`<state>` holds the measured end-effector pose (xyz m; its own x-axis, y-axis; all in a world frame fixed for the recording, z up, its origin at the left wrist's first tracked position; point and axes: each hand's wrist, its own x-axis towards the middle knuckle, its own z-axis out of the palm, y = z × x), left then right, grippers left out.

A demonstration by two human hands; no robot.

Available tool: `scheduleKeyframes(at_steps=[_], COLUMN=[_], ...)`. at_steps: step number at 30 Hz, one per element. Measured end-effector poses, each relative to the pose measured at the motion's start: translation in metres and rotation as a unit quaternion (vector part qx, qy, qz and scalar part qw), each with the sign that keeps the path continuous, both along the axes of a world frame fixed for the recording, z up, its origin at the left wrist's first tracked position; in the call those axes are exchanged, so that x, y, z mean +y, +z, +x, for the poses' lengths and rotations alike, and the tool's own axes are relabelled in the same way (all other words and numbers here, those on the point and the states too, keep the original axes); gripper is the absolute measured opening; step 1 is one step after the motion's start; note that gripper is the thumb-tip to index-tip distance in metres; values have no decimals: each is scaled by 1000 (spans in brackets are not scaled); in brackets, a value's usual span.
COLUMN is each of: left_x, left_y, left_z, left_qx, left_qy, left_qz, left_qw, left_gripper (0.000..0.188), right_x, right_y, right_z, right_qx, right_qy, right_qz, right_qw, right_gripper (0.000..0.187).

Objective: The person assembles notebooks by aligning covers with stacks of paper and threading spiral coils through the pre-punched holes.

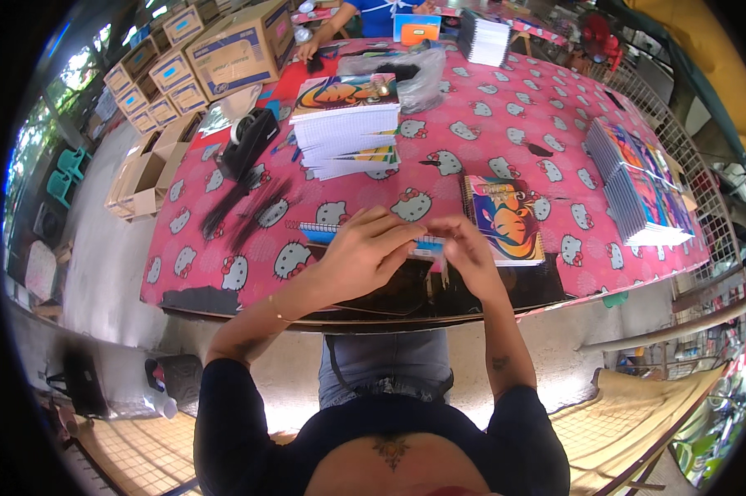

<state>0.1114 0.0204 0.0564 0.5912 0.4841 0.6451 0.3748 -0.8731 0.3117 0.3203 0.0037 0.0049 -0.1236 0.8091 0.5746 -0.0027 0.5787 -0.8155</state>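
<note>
At the near edge of the table I hold a blue spiral notebook (317,233) edge-on, its coil along the top. My left hand (371,250) is wrapped over its middle and hides most of it. The fingers of my right hand (464,246) pinch at the notebook's right end, close to my left fingertips. Exactly what they grip there is partly hidden. Just right of my right hand lies a small pile of spiral notebooks (505,219) with a colourful cartoon cover.
Farther back stand a fanned notebook stack (344,132), a black tape dispenser (247,142) and loose black coils (241,211). Tied notebooks (641,186) sit at the right, more notebooks (483,40) at the back. Cartons (241,50) are piled left. Across the table a co-worker's hand (308,50) reaches in.
</note>
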Motion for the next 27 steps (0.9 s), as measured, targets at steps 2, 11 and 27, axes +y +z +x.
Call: scheduleKeyframes(at_steps=[2,11,27], left_x=[6,222,138], left_y=[34,-4,70], left_z=[-2,-100,-62], left_qx=[-15,79,45], left_qy=[-87,201,290], left_qz=[-54,152,315], left_qw=[995,965,902], left_gripper=[30,34,18], right_x=[-4,-24,-18], right_y=[-3,5,-33], right_z=[14,110,102], right_qx=[-76,-250,-336], right_qy=[34,-334,-262], right_qz=[-10,122,53], right_qw=[996,900,903], right_gripper=[29,36,76])
